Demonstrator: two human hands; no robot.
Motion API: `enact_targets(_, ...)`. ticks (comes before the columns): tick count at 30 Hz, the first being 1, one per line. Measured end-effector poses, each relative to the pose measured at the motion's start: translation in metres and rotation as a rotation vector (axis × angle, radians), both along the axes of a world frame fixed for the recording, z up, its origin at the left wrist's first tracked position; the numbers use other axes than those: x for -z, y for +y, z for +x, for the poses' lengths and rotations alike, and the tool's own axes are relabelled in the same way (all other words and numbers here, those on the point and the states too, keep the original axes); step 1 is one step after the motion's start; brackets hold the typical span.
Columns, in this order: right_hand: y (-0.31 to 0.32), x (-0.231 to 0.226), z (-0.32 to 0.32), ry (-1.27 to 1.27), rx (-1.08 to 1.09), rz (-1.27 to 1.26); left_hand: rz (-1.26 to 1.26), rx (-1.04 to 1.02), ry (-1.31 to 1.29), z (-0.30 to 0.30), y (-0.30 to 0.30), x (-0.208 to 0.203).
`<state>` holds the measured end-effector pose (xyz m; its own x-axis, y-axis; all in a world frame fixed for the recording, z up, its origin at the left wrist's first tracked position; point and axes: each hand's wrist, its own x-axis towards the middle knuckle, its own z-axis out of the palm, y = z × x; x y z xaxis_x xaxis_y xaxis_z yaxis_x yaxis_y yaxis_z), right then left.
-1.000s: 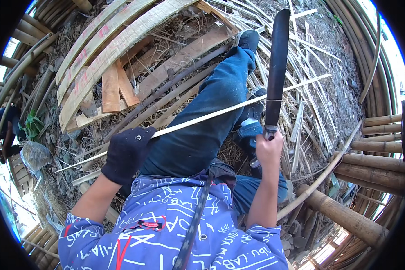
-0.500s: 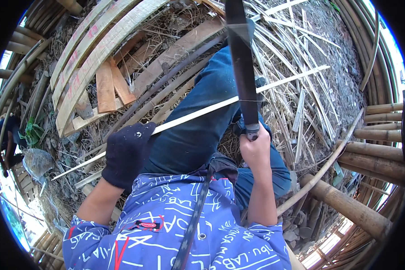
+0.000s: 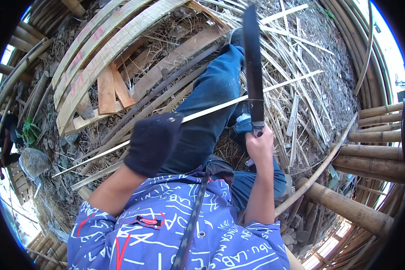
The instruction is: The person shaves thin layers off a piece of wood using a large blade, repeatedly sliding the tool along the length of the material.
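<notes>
My left hand (image 3: 153, 143), in a dark knitted glove, is closed around a long pale bamboo strip (image 3: 211, 108). The strip slants from low on the left, across my thigh, up to the right. My bare right hand (image 3: 259, 143) grips the handle of a machete (image 3: 254, 63), whose broad dark blade points away from me. The blade crosses the strip just beyond my right hand; a thin filament shows where they meet. My left leg in blue jeans (image 3: 222, 85) stretches out beneath the strip.
Split bamboo strips (image 3: 297, 105) litter the ground on the right. Wide pale planks (image 3: 105, 58) and short brown boards (image 3: 106, 90) lie at the far left. Thick bamboo poles (image 3: 351, 209) jut in from the right. A clear plastic bag (image 3: 34, 163) sits at the left.
My gloved left hand has slid right along the strip, nearer the blade. The machete has shifted slightly right and down, with my right hand still on its handle.
</notes>
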<state>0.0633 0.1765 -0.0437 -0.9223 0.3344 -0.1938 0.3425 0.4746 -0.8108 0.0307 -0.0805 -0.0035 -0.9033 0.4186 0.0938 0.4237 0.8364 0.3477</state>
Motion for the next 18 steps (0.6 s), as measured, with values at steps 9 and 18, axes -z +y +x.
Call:
enact_targets(9,0.022,0.001,0.001,-0.082,0.011,0.094,-0.026,0.043,0.043,-0.013,0.022,0.007)
enact_targets(18,0.030,0.004,0.000,-0.113,-0.049,-0.040,-0.051,0.082,0.112,-0.022,0.036,0.012)
